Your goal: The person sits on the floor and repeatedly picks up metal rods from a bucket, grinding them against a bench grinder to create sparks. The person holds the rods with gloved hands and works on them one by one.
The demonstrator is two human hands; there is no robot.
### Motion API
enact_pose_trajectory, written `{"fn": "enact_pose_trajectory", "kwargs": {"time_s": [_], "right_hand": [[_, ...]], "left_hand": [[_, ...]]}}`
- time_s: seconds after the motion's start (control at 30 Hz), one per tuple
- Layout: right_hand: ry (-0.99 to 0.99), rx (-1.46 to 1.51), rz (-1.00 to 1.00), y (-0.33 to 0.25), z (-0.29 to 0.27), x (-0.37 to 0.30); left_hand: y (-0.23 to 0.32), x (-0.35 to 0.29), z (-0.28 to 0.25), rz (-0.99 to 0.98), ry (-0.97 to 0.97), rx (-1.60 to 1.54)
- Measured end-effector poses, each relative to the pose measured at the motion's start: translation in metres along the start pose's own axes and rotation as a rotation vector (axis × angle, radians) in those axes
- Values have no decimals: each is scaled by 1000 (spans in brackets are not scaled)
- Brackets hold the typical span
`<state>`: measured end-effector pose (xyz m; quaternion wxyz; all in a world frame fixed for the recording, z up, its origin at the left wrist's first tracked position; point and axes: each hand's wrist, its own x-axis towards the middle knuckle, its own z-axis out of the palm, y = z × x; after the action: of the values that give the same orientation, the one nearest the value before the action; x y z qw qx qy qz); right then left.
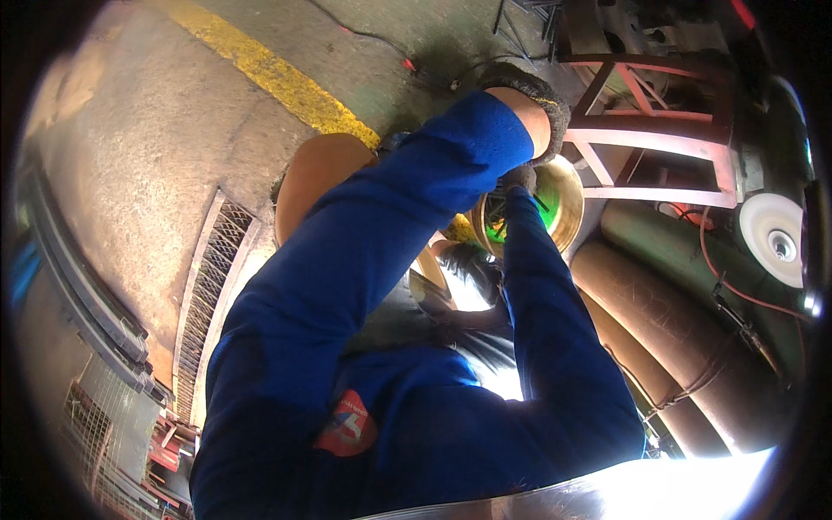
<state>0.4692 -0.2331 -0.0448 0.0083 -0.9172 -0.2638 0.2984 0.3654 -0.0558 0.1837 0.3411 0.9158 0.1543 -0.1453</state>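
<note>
Both of my arms, in blue sleeves, reach forward over a round container (pixel 568 204) with a yellowish rim and a bright green inside. My left hand (pixel 542 100), in a dark knitted glove, is beyond the container, close to a reddish metal frame (pixel 650 143); its fingers are turned away from view. My right hand (pixel 520 179), also in a dark glove, is at the container's mouth, partly hidden by its own sleeve. Thin dark rods (pixel 496 212) show inside the container beside it. What either hand holds, if anything, is hidden.
Large gas cylinders (pixel 663 325) lie at the right, near a white disc (pixel 771 240) and a hose. A curved mesh grating (pixel 212 286) lies on the left. A yellow stripe (pixel 260 65) crosses the floor, with a dark cable (pixel 373 36) and several bars (pixel 529 26) beyond.
</note>
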Motion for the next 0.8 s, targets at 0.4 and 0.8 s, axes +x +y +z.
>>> {"fn": "enact_pose_trajectory", "kwargs": {"time_s": [0.4,0.8], "right_hand": [[51,277,11,40,4,-16],[-228,-168,-163,103,69,-24]], "left_hand": [[-3,9,10,-11,-2,-9],[-4,6,17,-17,-18,-24]]}}
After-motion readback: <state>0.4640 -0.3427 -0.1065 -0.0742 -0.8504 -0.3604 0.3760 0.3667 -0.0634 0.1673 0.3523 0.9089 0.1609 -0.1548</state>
